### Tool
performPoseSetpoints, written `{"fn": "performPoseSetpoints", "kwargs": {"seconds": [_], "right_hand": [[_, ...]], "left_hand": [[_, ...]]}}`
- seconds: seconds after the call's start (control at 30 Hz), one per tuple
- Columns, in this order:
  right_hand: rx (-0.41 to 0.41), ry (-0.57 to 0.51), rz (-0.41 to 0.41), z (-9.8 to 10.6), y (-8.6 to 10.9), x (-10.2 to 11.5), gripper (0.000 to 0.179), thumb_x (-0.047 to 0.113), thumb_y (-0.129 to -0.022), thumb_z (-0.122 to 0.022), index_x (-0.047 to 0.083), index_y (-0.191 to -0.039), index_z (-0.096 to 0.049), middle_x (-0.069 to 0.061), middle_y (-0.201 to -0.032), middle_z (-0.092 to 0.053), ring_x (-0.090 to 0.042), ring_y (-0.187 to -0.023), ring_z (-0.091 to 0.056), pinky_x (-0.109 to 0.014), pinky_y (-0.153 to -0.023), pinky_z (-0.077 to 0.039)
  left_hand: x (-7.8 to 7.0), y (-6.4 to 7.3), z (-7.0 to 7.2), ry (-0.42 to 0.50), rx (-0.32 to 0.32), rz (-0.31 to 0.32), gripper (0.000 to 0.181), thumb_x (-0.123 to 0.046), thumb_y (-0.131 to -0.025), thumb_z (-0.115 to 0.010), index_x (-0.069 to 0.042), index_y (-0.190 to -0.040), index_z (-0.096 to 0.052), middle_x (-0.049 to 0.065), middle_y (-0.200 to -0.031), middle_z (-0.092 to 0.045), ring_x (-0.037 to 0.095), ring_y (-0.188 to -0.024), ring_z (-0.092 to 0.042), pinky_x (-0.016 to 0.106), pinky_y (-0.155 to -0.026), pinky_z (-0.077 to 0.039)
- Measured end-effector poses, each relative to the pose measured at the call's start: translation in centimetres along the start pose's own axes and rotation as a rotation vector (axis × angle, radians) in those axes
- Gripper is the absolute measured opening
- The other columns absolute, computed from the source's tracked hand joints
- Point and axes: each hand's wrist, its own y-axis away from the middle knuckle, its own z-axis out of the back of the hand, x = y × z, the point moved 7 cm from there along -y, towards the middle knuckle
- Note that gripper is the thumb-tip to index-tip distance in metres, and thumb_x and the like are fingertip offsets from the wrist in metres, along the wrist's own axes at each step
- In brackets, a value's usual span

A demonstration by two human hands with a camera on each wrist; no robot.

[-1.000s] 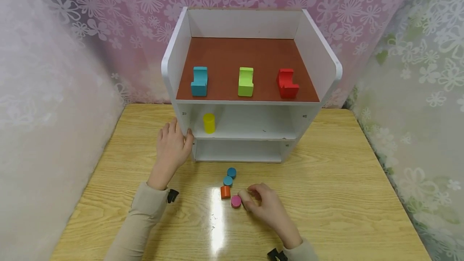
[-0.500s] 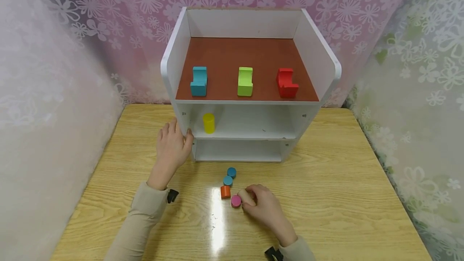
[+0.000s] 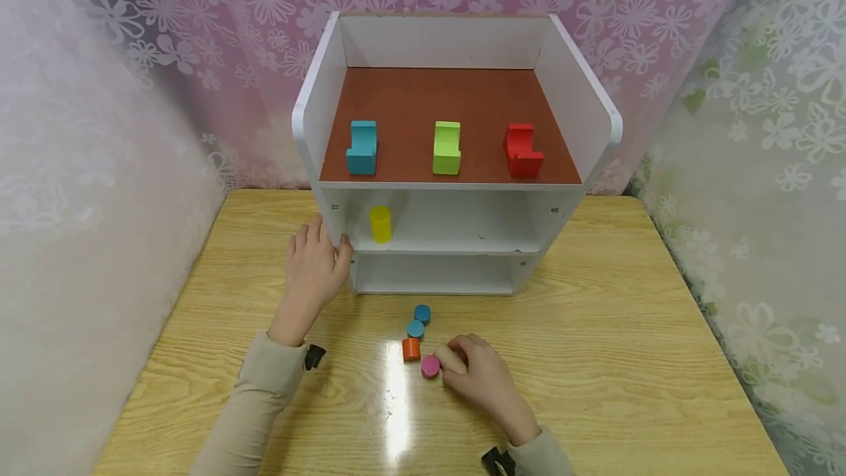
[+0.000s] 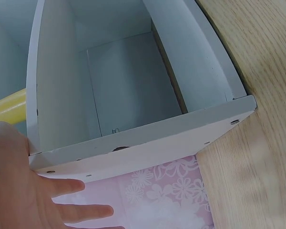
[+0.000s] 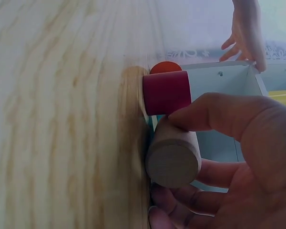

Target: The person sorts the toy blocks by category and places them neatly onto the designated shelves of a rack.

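My right hand [image 3: 487, 377] pinches a plain wooden cylinder [image 5: 174, 162] between thumb and fingers, low at the table surface. Beside that cylinder stands a pink cylinder [image 3: 430, 366]. An orange-red cylinder [image 3: 411, 350] lies on its side just beyond, followed by a light blue cylinder [image 3: 415, 329] and a darker blue cylinder [image 3: 422, 314]. My left hand [image 3: 313, 263] rests against the left side panel of a white shelf unit [image 3: 432, 278], its fingers straight along the outer side and the thumb at the front edge, as the left wrist view also shows.
On the unit's brown top stand a blue notched block [image 3: 362, 160], a green notched block [image 3: 446, 160] and a red notched block [image 3: 525, 164]. A yellow cylinder [image 3: 381, 225] is upright on the middle shelf. Patterned curtains surround the wooden table [image 3: 628, 358].
My right thumb and fingers have closed on the wooden cylinder, which has barely moved. My left hand stays where it was on the shelf unit.
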Motion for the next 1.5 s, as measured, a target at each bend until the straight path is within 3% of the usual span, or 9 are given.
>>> {"fn": "performPoseSetpoints", "kwargs": {"seconds": [0.37,0.8,1.2,1.5], "right_hand": [[0.0,-0.126,-0.013,0.8,0.1,-0.3,0.033,0.017,-0.073,-0.072,0.007,-0.103,-0.065,0.003,-0.086,-0.057,-0.011,-0.073,-0.05,-0.025,-0.063,-0.045],[-0.056,-0.38,-0.038,2.8,-0.5,0.3,0.035,0.004,-0.071,-0.072,0.007,-0.104,-0.06,0.0,-0.09,-0.058,-0.017,-0.082,-0.054,-0.027,-0.071,-0.049],[-0.141,-0.335,0.062,6.7,-1.5,2.5,0.038,0.005,-0.072,-0.074,0.009,-0.106,-0.059,0.0,-0.091,-0.06,-0.017,-0.086,-0.055,-0.039,-0.075,-0.048],[-0.202,-0.309,0.159,9.9,-2.3,3.9,0.033,0.007,-0.074,-0.074,0.012,-0.104,-0.059,0.001,-0.094,-0.06,-0.016,-0.088,-0.055,-0.044,-0.076,-0.048]], "left_hand": [[0.1,0.0,-0.1,0.001,0.021,0.012,0.054,-0.037,-0.097,-0.033,-0.007,-0.141,-0.034,0.021,-0.139,-0.04,0.044,-0.124,-0.038,0.058,-0.101,-0.029],[0.0,0.0,-0.1,0.01,0.023,0.01,0.053,-0.037,-0.097,-0.032,-0.007,-0.14,-0.035,0.02,-0.138,-0.041,0.044,-0.123,-0.038,0.058,-0.101,-0.029],[0.2,-0.1,-0.3,-0.005,0.077,0.049,0.057,-0.04,-0.098,-0.028,-0.008,-0.145,-0.029,0.019,-0.143,-0.036,0.043,-0.128,-0.033,0.056,-0.105,-0.023],[0.1,-0.1,-0.1,-0.007,0.05,0.036,0.057,-0.039,-0.097,-0.03,-0.008,-0.144,-0.031,0.019,-0.141,-0.038,0.042,-0.126,-0.036,0.056,-0.104,-0.026]]}}
